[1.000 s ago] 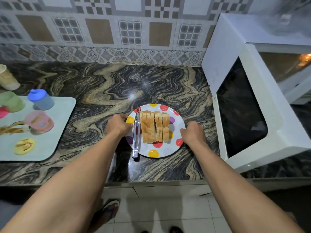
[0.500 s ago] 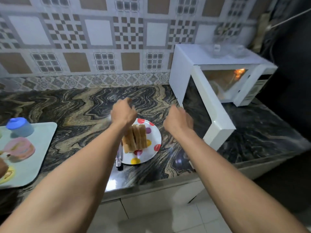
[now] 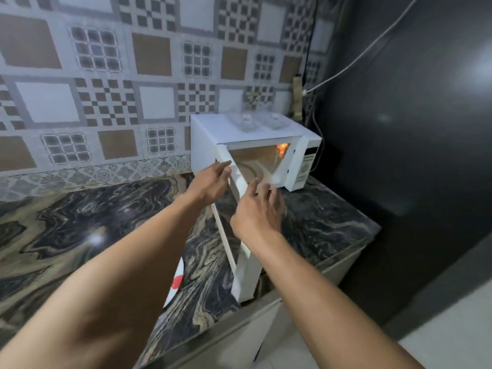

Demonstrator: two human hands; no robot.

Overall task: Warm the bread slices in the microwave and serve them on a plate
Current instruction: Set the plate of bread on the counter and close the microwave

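A white microwave (image 3: 207, 134) stands at the counter's far right, lit inside, with its door (image 3: 243, 272) swung open toward me. My left hand (image 3: 210, 182) hovers by the door's upper edge, fingers spread and empty. At the mouth of the cavity my right hand (image 3: 257, 211) reaches in front of the door, fingers apart, holding nothing. Only a sliver of the dotted plate (image 3: 177, 282) shows under my left forearm; the bread slices are hidden.
The dark marbled counter (image 3: 80, 222) runs left from the microwave to a patterned tile wall (image 3: 106, 75). A dark wall (image 3: 412, 129) with a hanging cable (image 3: 372, 43) closes off the right side. Two clear containers (image 3: 247, 121) sit on the microwave's top.
Both hands have let go of the plate and lifted toward the open microwave. My view swung up and right, so the plate and bread dropped out of sight beneath my arm.
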